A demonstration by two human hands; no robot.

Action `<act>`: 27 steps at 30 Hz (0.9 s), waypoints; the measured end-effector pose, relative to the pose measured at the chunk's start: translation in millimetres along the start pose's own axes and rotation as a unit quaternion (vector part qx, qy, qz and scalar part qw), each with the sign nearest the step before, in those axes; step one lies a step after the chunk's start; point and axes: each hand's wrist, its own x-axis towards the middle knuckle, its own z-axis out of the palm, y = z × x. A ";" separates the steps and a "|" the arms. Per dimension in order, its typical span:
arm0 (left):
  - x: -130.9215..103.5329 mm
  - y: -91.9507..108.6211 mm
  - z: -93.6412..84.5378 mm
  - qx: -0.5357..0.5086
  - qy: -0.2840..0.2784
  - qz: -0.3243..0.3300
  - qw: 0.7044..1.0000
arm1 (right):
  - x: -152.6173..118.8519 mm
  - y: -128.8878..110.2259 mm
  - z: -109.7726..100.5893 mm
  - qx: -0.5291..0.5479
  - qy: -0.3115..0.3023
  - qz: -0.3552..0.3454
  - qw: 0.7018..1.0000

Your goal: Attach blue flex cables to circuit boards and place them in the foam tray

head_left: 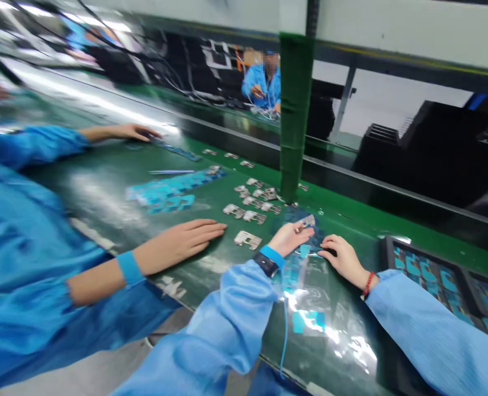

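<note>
My left hand [291,237], with a blue wrist strap and a dark watch, is closed at the fingertips on a small silver metal plate [308,220]. Beneath it lies a dark blue strip [295,214] on the green table. My right hand [343,259], wearing a red bead bracelet, is just to the right with thumb and forefinger curled close together; what they pinch, if anything, is too small to tell. Clear plastic film with light-blue patches [308,321] spreads below both hands. Several cut-out metal plates [247,240] lie to the left.
A co-worker's hand [186,240] rests flat on the table at left, near light-blue strips [165,192]. Black trays [386,256] with blue-filmed parts stand at right. A green post [295,121] rises behind my hands. A blue cord [285,335] hangs from my left wrist.
</note>
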 end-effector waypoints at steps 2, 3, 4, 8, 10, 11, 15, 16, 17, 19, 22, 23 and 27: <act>2.8 -0.8 -1.7 0.008 0.002 0.009 1.000 | 2.7 3.9 4.5 0.002 0.018 -0.017 1.000; 4.2 -1.0 -2.7 0.011 0.002 0.012 1.000 | 3.7 4.8 6.2 0.000 0.024 -0.026 0.999; 5.6 -1.3 -3.7 0.013 0.002 0.015 1.000 | 4.1 5.0 7.3 -0.003 0.029 -0.035 0.999; 9.5 -2.6 -7.0 0.015 -0.010 0.017 1.000 | 0.2 1.6 8.3 -0.025 0.031 -0.069 0.997; 11.0 -3.0 -8.1 0.017 -0.016 0.018 1.000 | -1.6 -0.9 8.0 -0.027 0.021 -0.085 0.996; 11.5 -2.9 -8.4 0.019 -0.018 0.019 0.999 | -1.9 -2.5 7.6 -0.025 0.015 -0.092 0.995; 11.0 -1.0 -7.3 0.032 -0.017 0.027 0.999 | -2.1 -16.2 -2.2 0.000 -0.003 -0.102 0.995; 9.7 -0.3 -6.3 0.038 -0.016 0.031 0.999 | -3.0 -22.2 -8.1 0.007 -0.006 -0.100 0.995; 7.7 0.3 -5.0 0.044 -0.014 0.036 0.998 | -4.4 -29.1 -15.8 0.011 -0.008 -0.095 0.995; 1.1 0.4 -0.8 0.063 -0.009 0.050 0.997 | -8.6 -44.6 -36.5 0.030 0.001 -0.076 0.997; -16.1 -4.5 10.7 0.103 -0.009 0.085 0.991 | -17.9 -65.2 -77.2 0.087 0.045 -0.020 0.995; -23.5 -8.0 15.9 0.119 -0.017 0.096 0.988 | -22.4 -69.6 -91.3 0.107 0.060 0.006 0.992; -54.2 -30.3 38.8 0.190 -0.073 0.097 0.974 | -51.5 -74.4 -133.2 0.185 0.102 0.153 0.965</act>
